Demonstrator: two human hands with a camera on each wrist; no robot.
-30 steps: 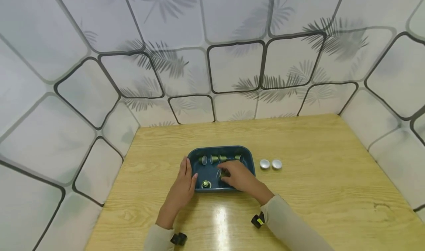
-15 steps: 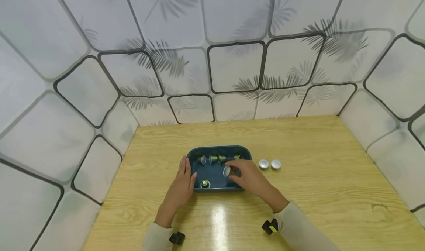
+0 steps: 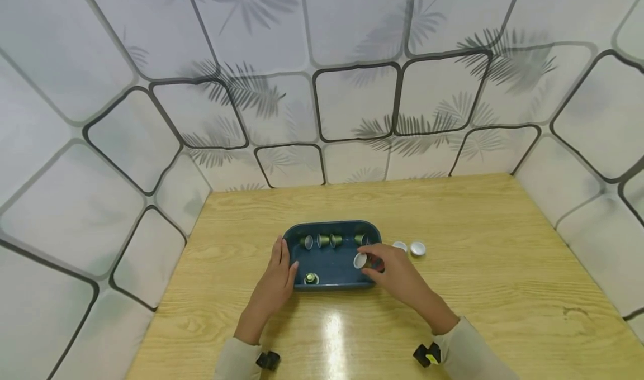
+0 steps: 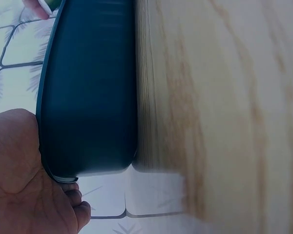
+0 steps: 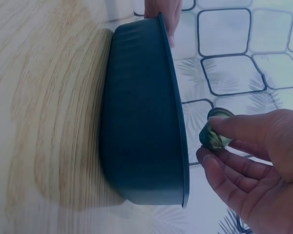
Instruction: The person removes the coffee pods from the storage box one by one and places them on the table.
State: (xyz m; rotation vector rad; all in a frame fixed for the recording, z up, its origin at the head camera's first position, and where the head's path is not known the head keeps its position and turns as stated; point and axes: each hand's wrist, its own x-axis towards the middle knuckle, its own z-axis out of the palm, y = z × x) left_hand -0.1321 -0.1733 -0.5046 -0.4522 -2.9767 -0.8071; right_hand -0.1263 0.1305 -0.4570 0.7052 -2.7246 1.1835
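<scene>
My right hand point(image 3: 397, 268) pinches a green coffee capsule point(image 5: 214, 139) between thumb and fingers. In the head view the capsule's pale round end faces left, over the right part of the dark blue tray point(image 3: 334, 286). The right wrist view shows it held above the tray's rim. My left hand point(image 3: 274, 279) rests on the tray's left edge, its fingers straight along the side and the thumb at the front corner. Several more green capsules lie inside, among them a capsule point(image 3: 322, 240) by the back wall and an upturned capsule point(image 3: 311, 278) in the front left corner.
Two round white-topped pieces, a nearer one point(image 3: 417, 249) and a partly covered one point(image 3: 399, 246), stand on the wooden table point(image 3: 478, 268) right of the tray. A patterned wall covering point(image 3: 357, 103) encloses the table at the back and both sides.
My right hand has lifted the capsule off the tray's floor and carried it to the right, toward the tray's right edge. The left hand has stayed at the left edge.
</scene>
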